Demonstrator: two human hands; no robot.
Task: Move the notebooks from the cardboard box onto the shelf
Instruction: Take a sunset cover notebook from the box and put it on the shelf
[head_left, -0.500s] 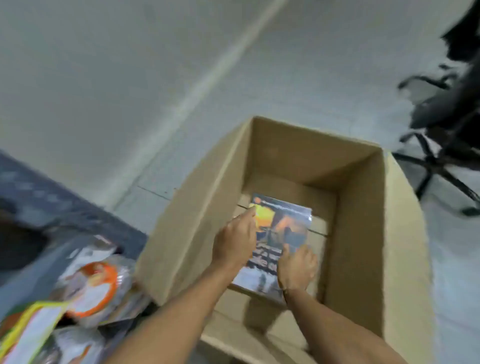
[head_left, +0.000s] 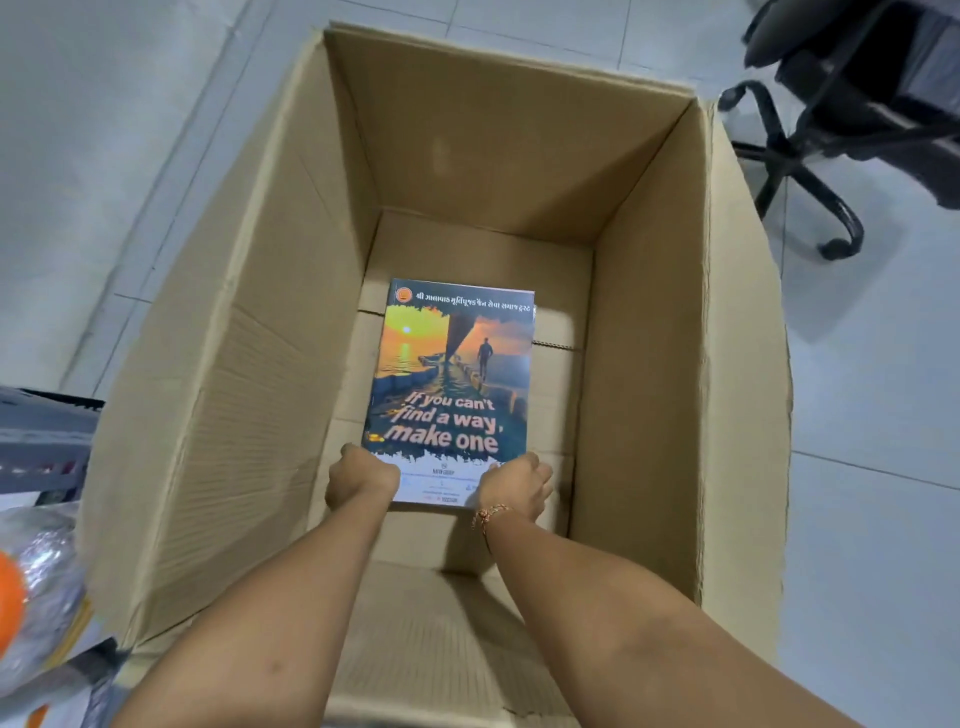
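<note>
Head view: sunset-cover notebook (head_left: 453, 379), boxed.

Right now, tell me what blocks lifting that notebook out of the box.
Nothing visible does. Both the left hand and right hand grip the notebook; the cardboard box is open above it.

fingers: curled under the notebook (head_left: 453, 387)'s near corners, out of sight for both the left hand (head_left: 360, 480) and right hand (head_left: 517, 488)
small print: the lines on the notebook's white bottom strip are too small to read
box (head_left: 649, 332): near wall cut off by the bottom edge, partly covered by the forearms
chair (head_left: 852, 104): blurred, cropped by the top and right edges
packets (head_left: 36, 597): blurred, cut off at the left edge
rack (head_left: 41, 441): only a grey corner shows at the left edge
</note>
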